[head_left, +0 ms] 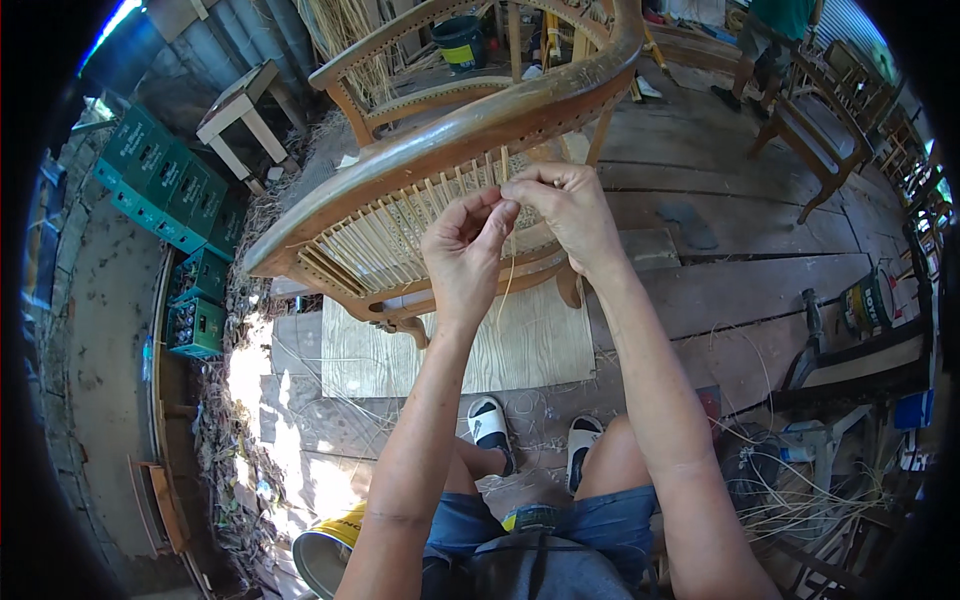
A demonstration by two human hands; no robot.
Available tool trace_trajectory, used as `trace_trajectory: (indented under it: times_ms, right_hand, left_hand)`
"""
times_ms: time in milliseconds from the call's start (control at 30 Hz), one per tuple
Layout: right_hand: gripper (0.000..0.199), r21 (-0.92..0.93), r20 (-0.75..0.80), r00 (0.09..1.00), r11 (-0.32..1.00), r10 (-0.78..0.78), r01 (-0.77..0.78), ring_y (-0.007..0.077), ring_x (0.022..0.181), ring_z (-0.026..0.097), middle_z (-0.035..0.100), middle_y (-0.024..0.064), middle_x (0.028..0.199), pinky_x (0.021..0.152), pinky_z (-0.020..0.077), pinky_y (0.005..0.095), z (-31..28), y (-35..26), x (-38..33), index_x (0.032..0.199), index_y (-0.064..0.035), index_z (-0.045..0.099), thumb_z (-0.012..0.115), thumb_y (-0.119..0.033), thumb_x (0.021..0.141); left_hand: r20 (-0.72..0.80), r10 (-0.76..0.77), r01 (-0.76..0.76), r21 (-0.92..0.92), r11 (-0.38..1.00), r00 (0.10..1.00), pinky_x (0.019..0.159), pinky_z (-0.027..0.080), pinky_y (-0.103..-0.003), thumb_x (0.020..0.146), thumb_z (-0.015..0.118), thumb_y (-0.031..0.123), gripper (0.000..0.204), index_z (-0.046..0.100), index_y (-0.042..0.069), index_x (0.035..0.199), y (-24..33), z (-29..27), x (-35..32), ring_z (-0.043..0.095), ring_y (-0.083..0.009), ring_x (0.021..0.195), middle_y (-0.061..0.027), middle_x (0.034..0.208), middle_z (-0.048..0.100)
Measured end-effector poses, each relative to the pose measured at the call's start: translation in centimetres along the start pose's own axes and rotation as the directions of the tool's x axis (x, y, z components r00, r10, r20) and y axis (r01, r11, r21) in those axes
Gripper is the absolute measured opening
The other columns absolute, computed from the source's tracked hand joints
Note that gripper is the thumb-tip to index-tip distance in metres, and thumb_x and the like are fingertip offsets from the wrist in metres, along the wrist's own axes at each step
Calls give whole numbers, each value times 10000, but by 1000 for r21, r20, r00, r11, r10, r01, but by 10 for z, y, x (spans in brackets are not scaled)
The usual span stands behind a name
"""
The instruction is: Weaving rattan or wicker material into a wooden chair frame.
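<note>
In front of me stands a wooden chair [450, 128] with a curved, glossy rail and a row of small holes along it. Pale cane strands [385, 240] run side by side across its open frame, with woven cane mesh visible behind them. Both hands meet just below the rail. My left hand [464, 245] is closed, thumb and fingers pinching a thin cane strand [507, 280] that hangs down beneath them. Beside it, my right hand [570, 215] also pinches at the strand near the rail; its exact grip point is partly hidden by the fingers.
A pale board [540, 345] lies under the chair. Green crates [160, 170] and a small wooden stool [238, 112] stand left. A yellow container [345, 530] sits near my legs, loose cane [820, 510] lower right. Another person [775, 45] stands far right near a chair [835, 150].
</note>
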State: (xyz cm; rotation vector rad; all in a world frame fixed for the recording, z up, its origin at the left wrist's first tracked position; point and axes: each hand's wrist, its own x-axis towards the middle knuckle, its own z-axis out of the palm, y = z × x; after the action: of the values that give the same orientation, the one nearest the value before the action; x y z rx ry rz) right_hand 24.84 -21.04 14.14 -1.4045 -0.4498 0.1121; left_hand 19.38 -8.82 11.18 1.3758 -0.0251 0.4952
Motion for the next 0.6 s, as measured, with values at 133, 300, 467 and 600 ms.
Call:
trace_trajectory:
  times_ms: [133, 300, 467, 600]
  right_hand:
    - [95, -77, 49, 997, 995, 61, -58, 65, 663, 580, 666, 33, 719, 643, 446, 213, 0, 3, 0, 810, 6, 713, 645, -59, 821]
    - [131, -115, -22, 999, 992, -50, 47, 91, 662, 603, 687, 69, 705, 646, 481, 269, -2, 7, 3, 841, 1, 715, 646, -108, 821]
    - [92, -626, -69, 923, 737, -378, 255, 141, 668, 632, 674, 47, 773, 591, 485, 274, 9, 15, 6, 859, -30, 683, 666, -120, 847]
    - [99, -863, -47, 787, 423, -615, 278, 303, 698, 639, 659, 95, 847, 603, 506, 364, 20, 20, -5, 891, -87, 673, 666, -171, 838]
  left_hand:
    - [-59, 101, -109, -145, 983, 993, 725, 517, -211, 882, 658, 35, 97, 662, -13, 966, -11, -4, -7, 632, -75, 792, -47, 858, 683]
    - [1, 24, -24, -102, 995, 1000, 695, 502, -199, 878, 649, 19, 79, 669, -13, 948, -11, -7, -4, 617, -63, 760, -40, 827, 678]
    - [-99, -18, 24, 59, 998, 995, 646, 485, -193, 874, 644, 16, 102, 669, -27, 962, -12, -2, 4, 600, -57, 722, -44, 810, 678]
    - [-93, 65, -46, 195, 980, 994, 656, 507, -220, 889, 612, 13, 152, 662, -37, 1024, -31, 0, 4, 608, -69, 741, -54, 810, 676]
